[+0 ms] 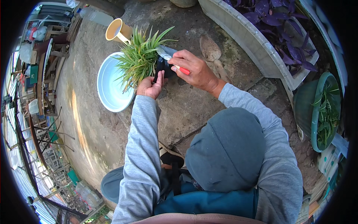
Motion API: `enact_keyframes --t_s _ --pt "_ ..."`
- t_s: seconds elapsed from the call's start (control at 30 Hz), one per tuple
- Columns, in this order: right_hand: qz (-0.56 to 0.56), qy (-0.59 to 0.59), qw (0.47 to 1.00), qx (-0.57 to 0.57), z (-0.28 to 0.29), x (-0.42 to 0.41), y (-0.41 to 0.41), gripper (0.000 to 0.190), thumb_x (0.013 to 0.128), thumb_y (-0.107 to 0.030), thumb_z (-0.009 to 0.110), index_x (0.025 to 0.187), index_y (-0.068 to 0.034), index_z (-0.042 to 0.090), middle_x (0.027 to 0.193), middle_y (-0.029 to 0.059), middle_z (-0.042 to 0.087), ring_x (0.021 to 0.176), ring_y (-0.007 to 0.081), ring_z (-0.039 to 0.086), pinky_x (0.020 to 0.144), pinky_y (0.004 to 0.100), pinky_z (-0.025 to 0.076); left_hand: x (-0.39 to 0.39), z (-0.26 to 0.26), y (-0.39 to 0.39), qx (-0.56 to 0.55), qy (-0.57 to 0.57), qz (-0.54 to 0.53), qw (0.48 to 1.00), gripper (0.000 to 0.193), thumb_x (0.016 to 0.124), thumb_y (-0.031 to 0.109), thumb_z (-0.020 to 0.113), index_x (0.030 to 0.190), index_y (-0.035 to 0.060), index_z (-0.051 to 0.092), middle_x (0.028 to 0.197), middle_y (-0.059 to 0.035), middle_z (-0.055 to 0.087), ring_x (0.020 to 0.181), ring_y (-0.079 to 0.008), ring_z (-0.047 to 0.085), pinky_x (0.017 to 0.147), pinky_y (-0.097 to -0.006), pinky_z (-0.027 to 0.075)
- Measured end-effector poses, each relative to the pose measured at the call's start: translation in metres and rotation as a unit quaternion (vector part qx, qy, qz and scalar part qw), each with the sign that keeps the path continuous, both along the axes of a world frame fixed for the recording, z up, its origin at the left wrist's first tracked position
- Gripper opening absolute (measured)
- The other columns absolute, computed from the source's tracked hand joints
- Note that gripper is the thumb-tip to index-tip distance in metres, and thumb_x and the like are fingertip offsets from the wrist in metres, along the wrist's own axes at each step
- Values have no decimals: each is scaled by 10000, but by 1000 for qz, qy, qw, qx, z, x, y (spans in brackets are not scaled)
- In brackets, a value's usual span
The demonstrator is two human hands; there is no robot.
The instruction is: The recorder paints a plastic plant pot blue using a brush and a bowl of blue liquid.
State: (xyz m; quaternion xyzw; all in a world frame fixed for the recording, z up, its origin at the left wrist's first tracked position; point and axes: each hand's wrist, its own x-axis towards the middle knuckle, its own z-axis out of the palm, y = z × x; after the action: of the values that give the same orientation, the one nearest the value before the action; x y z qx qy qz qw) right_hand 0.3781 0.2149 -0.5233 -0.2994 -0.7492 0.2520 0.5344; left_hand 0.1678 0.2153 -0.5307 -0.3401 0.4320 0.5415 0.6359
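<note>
My left hand (151, 87) supports a black plant pot or grow bag (161, 68) from below, its fingers partly hidden against the dark side. From it a clump of narrow striped green leaves (139, 56) leans left over a pale blue plastic basin (104, 84). My right hand (193, 67) grips a tool with a red and white handle (182, 69), probably a knife. A broad grey-blue piece (166, 52) shows just beyond those fingers, against the pot's upper edge; whether it is the tool's blade or plastic, I cannot tell.
A yellow mug (126, 30) stands behind the plant, near a clear plastic bottle (98, 16). A soil-covered trowel (210, 48) lies on the concrete floor. To the right are a long planter (237, 33) with purple leaves and a green pot (304, 103). Cluttered wooden shelving (50, 56) lines the left.
</note>
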Motion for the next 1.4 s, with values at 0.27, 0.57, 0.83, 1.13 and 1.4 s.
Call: enact_keyframes --t_s 0.27,0.57,0.83,1.13,1.4 --pt "-53 31 998 -35 2 17 -16 191 776 -77 619 960 -33 591 964 104 539 851 239 587 716 318 505 -8 4 4 -5 -49 15 999 474 820 -68 335 1254 -128 153 1277 -366 198 885 -359 574 689 -325 594" --pt "-6 -15 1000 -13 -22 -7 -6 217 766 -63 632 979 -38 602 964 90 539 872 239 585 735 318 501 -10 -3 5 -10 -58 19 998 505 801 -79 337 1269 -112 150 1272 -360 210 882 -360 575 673 -322 597" --pt "-14 26 998 -48 -14 10 -8 228 771 -55 625 996 -35 597 972 102 542 845 241 585 708 312 495 -14 10 4 -22 -83 64 994 529 791 -66 346 1283 -95 157 1312 -312 188 880 -357 579 658 -317 601" --pt "28 -54 998 3 -32 2 -38 241 758 -56 633 990 -21 581 982 111 532 864 249 585 717 320 507 -17 10 1 -18 -86 80 993 508 805 -50 343 1289 -71 190 1321 -315 186 883 -343 585 653 -309 600" --pt "-95 28 994 -47 -19 -2 27 191 793 -94 612 979 -50 619 955 99 567 851 233 592 732 316 484 -17 5 -3 -22 -94 89 991 505 801 -65 329 1291 -73 208 1324 -316 196 879 -339 583 659 -302 597"
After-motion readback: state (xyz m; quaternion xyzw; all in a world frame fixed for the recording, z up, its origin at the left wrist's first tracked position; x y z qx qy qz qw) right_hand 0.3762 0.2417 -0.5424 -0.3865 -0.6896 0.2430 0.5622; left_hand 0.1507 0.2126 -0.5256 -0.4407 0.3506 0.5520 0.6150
